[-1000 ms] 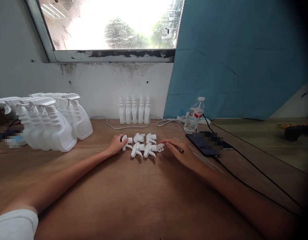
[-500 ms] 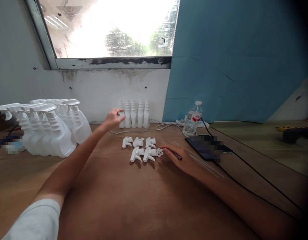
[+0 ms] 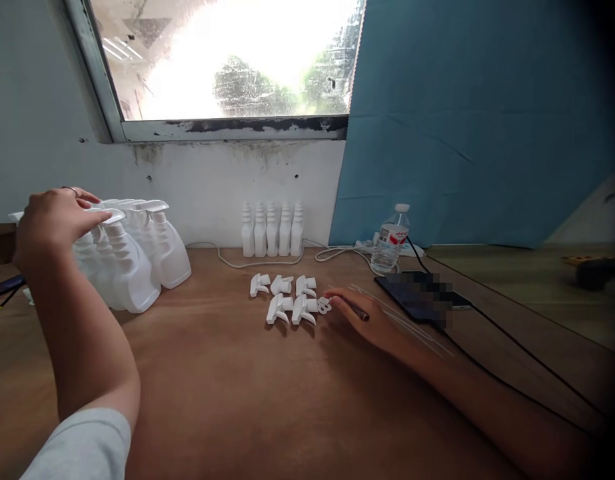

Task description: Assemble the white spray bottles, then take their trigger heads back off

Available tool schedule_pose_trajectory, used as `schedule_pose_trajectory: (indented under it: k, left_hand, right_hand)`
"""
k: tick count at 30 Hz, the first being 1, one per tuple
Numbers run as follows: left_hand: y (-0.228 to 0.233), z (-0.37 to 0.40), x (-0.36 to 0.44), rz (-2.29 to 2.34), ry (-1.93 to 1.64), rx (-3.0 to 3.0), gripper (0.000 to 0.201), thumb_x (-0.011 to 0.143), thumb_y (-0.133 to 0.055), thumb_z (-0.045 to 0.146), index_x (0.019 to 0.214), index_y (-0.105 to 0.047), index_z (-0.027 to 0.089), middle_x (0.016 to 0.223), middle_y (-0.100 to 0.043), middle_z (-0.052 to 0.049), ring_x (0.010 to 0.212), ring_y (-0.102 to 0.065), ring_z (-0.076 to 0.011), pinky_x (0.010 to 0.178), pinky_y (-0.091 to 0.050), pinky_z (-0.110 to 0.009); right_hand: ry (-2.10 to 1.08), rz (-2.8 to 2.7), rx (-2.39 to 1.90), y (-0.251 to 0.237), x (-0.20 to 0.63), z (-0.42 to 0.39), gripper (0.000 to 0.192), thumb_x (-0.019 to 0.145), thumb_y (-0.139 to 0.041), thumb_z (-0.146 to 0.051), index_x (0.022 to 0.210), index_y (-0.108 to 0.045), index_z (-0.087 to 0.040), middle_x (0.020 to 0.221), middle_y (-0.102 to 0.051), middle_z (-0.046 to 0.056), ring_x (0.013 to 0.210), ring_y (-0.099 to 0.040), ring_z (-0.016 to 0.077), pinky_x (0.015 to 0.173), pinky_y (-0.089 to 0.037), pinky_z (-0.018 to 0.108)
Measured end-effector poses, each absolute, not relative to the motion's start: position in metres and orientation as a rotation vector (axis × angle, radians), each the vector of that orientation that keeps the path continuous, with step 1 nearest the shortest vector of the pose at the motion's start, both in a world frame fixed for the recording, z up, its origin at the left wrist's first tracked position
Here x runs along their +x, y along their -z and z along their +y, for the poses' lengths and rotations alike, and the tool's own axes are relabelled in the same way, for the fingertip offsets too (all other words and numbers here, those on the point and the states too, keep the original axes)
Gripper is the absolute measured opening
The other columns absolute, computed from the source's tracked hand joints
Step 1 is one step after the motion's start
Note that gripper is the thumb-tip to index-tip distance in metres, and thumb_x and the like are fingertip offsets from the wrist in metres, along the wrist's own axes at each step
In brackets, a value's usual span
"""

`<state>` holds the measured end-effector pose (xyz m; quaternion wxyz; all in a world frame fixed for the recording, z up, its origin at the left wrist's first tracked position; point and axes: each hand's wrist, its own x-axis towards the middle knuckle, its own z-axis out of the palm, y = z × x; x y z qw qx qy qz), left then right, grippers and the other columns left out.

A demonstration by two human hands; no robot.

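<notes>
Up at the left edge of the bench (image 3: 227, 400), the left hand (image 3: 50, 223) rests on top of a cluster of white spray bottles (image 3: 137, 257), its fingers (image 3: 87, 197) curled over the trigger heads; whether they actually grip one I cannot tell, since the back of the hand hides the contact. The bottles stand upright, packed together, close to the wall at the bench's rear left.

Near the middle of the bench, the right hand (image 3: 370, 319) lies low on the wood, fingers loosely together and stretched toward a small group of loose white trigger heads (image 3: 290, 299). A thin dark pen (image 3: 358, 312) sits under the fingertips, seemingly pinched lightly against the hand. The nearest trigger head lies just beside the fingertips.

Against the rear wall stand five small white bottles without caps (image 3: 271, 230) in a tight row. Toward the right, a clear water bottle (image 3: 390, 241) stands upright, with a dark phone (image 3: 417, 297) lying flat in front of it and a black cable (image 3: 512, 387) trailing toward the bench's right edge. A white cord (image 3: 227, 260) loops along the back.
</notes>
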<state>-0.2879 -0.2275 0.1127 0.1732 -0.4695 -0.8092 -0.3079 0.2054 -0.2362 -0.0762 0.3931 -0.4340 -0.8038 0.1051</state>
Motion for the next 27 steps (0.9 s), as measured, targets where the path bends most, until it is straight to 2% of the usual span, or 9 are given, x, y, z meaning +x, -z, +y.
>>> schedule_pose_trajectory:
  k: [3,6,9,12,17,19,21,24,27]
  left_hand:
    - [-0.115,-0.234,-0.284,-2.277,0.986,-1.363,0.025,0.071,-0.065,0.024,0.095,-0.069,0.02,0.088,-0.073,0.0,0.083,-0.065,-0.0154,0.088,-0.049,-0.026]
    - [-0.118,-0.25,-0.265,-2.101,1.128,-1.454,0.019,0.071,-0.065,0.026,0.089,-0.071,0.02,0.078,-0.072,0.001,0.077,-0.065,-0.014,0.081,-0.051,-0.026]
    - [-0.121,-0.268,-0.237,-1.863,1.3,-1.507,0.02,0.072,-0.067,0.028,0.09,-0.073,0.02,0.081,-0.073,0.001,0.074,-0.065,-0.0134,0.076,-0.054,-0.025]
    - [-0.122,-0.28,-0.206,-1.524,1.465,-1.669,0.023,0.077,-0.068,0.028,0.097,-0.073,0.019,0.087,-0.073,0.001,0.077,-0.066,-0.012,0.077,-0.054,-0.024]
    - [-0.119,-0.284,-0.153,-0.988,1.6,-2.192,0.014,0.078,-0.072,0.029,0.089,-0.072,0.019,0.086,-0.074,-0.001,0.079,-0.069,-0.0145,0.075,-0.057,-0.028]
    - [-0.114,-0.284,-0.13,-0.748,1.588,-2.392,0.007,0.08,-0.071,0.026,0.085,-0.071,0.022,0.086,-0.073,0.0,0.08,-0.069,-0.0149,0.073,-0.058,-0.029]
    - [-0.11,-0.284,-0.111,-0.663,1.552,-2.471,0.004,0.083,-0.068,0.027,0.085,-0.07,0.024,0.089,-0.072,0.001,0.083,-0.069,-0.0149,0.074,-0.058,-0.029]
    - [-0.105,-0.283,-0.093,-0.729,1.59,-2.435,0.013,0.085,-0.065,0.031,0.097,-0.068,0.026,0.1,-0.07,0.001,0.094,-0.067,-0.0159,0.08,-0.058,-0.029]
    - [-0.106,-0.274,-0.093,-0.782,1.632,-2.449,0.037,0.082,-0.068,0.034,0.118,-0.058,0.028,0.119,-0.063,-0.001,0.105,-0.063,-0.0172,0.084,-0.056,-0.027]
  right_hand:
    - [-0.34,-1.989,-1.091,0.077,0.207,-0.237,0.031,0.097,-0.041,-0.041,0.109,-0.062,-0.021,0.102,-0.07,0.007,0.087,-0.068,0.0183,0.082,-0.053,0.032]
    - [-0.385,-1.956,-1.069,0.076,0.207,-0.237,0.033,0.098,-0.039,-0.043,0.109,-0.061,-0.02,0.091,-0.07,0.006,0.078,-0.067,0.0176,0.077,-0.054,0.032]
    - [-0.317,-1.993,-1.012,0.061,0.2,-0.239,0.033,0.098,-0.039,-0.042,0.097,-0.063,-0.02,0.078,-0.066,0.006,0.072,-0.064,0.0175,0.072,-0.053,0.031]
    - [-0.264,-2.062,-0.911,0.028,0.183,-0.243,0.033,0.098,-0.041,-0.041,0.089,-0.064,-0.02,0.081,-0.064,0.007,0.075,-0.061,0.0175,0.072,-0.05,0.03]
    - [-0.392,-2.066,-0.658,-0.033,0.138,-0.248,0.031,0.085,-0.062,-0.049,0.098,-0.065,-0.021,0.092,-0.062,0.006,0.074,-0.056,0.0148,0.065,-0.048,0.027]
    - [-0.47,-2.036,-0.644,-0.051,0.122,-0.253,0.044,0.072,-0.075,-0.051,0.103,-0.065,-0.021,0.086,-0.058,0.003,0.064,-0.049,0.0105,0.058,-0.045,0.025]
    - [-0.559,-2.014,-0.655,-0.064,0.11,-0.26,0.044,0.066,-0.079,-0.049,0.097,-0.066,-0.02,0.075,-0.054,-0.001,0.059,-0.045,0.0088,0.053,-0.041,0.023]
    - [-0.682,-1.94,-0.684,-0.074,0.104,-0.269,0.036,0.068,-0.079,-0.046,0.083,-0.067,-0.017,0.067,-0.052,-0.001,0.058,-0.048,0.0094,0.052,-0.042,0.023]
    - [-0.62,-1.842,-0.727,-0.077,0.112,-0.268,0.033,0.066,-0.081,-0.042,0.084,-0.068,-0.017,0.069,-0.057,0.0,0.063,-0.054,0.0122,0.054,-0.046,0.025]
